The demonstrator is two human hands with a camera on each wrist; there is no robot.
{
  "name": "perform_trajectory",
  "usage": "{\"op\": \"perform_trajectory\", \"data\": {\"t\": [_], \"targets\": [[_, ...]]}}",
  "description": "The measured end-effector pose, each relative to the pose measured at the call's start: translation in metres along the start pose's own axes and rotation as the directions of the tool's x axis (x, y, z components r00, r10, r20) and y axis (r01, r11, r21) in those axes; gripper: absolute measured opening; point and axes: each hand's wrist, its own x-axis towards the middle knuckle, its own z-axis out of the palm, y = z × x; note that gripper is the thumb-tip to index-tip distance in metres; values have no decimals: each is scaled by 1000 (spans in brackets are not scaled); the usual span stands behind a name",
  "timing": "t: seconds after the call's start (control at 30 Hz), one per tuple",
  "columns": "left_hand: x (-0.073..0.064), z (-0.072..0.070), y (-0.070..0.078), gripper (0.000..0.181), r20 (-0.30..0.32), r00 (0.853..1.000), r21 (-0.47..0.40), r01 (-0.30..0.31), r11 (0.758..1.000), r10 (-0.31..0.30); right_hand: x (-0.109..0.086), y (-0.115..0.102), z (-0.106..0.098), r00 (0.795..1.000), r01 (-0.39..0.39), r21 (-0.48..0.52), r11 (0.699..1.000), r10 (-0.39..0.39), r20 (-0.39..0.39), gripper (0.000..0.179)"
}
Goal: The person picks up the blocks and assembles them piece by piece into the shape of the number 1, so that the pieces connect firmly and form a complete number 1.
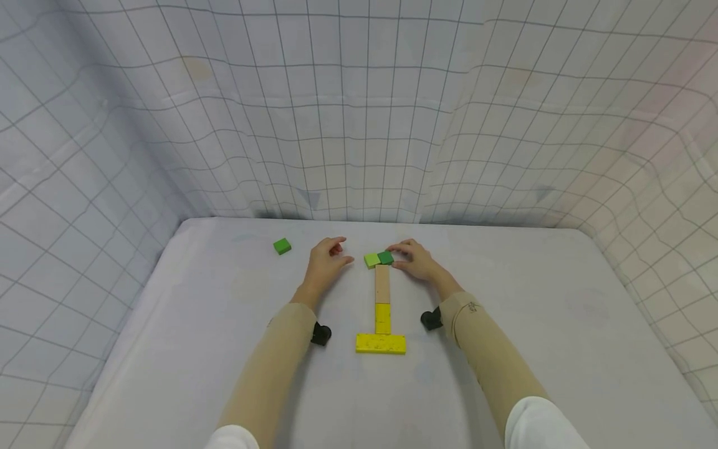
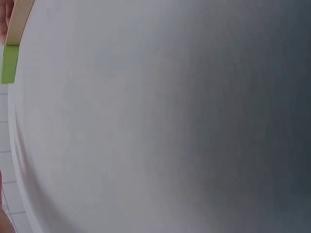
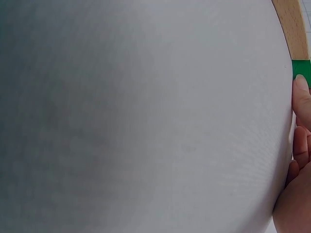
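In the head view, a light green block (image 1: pixel 371 260) and a dark green block (image 1: pixel 385 257) lie side by side at the far end of a wooden block (image 1: pixel 382 284). My right hand (image 1: pixel 415 260) pinches the dark green block near its right end, index finger on the far side and thumb on the near side. The right wrist view has the thumb (image 3: pixel 301 87) against that block. Left of the pair, my left hand (image 1: pixel 325 262) hovers with thumb and fingers apart, holding nothing. In the left wrist view the light green block (image 2: pixel 9 63) meets the wooden block's end.
A yellow block (image 1: pixel 383 318) continues the line toward me, ending at a longer yellow block (image 1: pixel 381 343) laid crosswise. Another green block (image 1: pixel 282 246) lies far left on the white table (image 1: pixel 224 349). A grid-patterned curtain (image 1: pixel 359 125) hangs behind the table and along both sides.
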Motion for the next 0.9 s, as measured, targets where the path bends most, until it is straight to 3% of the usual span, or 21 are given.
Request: {"op": "perform_trajectory", "data": {"t": [0.23, 0.53, 0.9], "targets": [[0, -24, -16, 44, -135, 991, -41, 1, 999, -7, 0, 1, 0, 1000, 10, 2, 1000, -10, -1, 37], [-7, -57, -33, 43, -284, 956, -65, 56, 996, -73, 2, 4, 0, 1000, 27, -2, 1000, -27, -5, 37], [-15, -83, -54, 43, -338, 932, -10, 135, 991, -130, -1, 4, 0, 999, 36, -3, 999, -36, -6, 36]]}}
